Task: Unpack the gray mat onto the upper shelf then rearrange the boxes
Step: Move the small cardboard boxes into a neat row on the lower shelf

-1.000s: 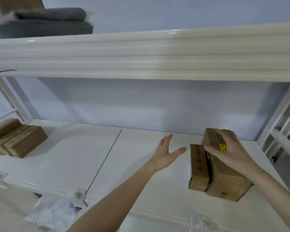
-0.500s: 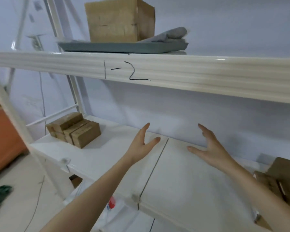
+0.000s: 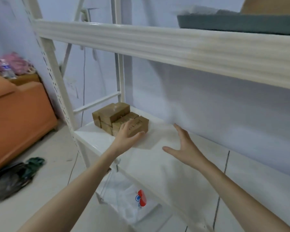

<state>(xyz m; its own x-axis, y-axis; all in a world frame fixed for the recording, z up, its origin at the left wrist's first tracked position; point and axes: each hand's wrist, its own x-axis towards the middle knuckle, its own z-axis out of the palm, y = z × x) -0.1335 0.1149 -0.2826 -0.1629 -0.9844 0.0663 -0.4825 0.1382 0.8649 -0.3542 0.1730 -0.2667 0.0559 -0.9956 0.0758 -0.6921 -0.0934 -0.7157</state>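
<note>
A cluster of small brown cardboard boxes (image 3: 114, 116) stands at the left end of the lower white shelf (image 3: 157, 158). My left hand (image 3: 126, 133) is open, its fingers spread in front of the nearest box; I cannot tell whether it touches. My right hand (image 3: 184, 144) hovers open over the shelf just right of the boxes, holding nothing. The gray mat (image 3: 238, 24) lies on the upper shelf (image 3: 141, 41) at the top right, with a cardboard box (image 3: 271, 5) resting on it, mostly cut off by the frame.
White perforated uprights (image 3: 57, 84) frame the shelf's left end. An orange sofa (image 3: 18, 118) stands at the left, with dark clothing (image 3: 12, 178) on the floor before it. A white plastic bag with a red and blue logo (image 3: 129, 196) lies under the shelf.
My view has swung left along the shelf. Both hands left the boxes at the right end and moved over to the box cluster at the left end.
</note>
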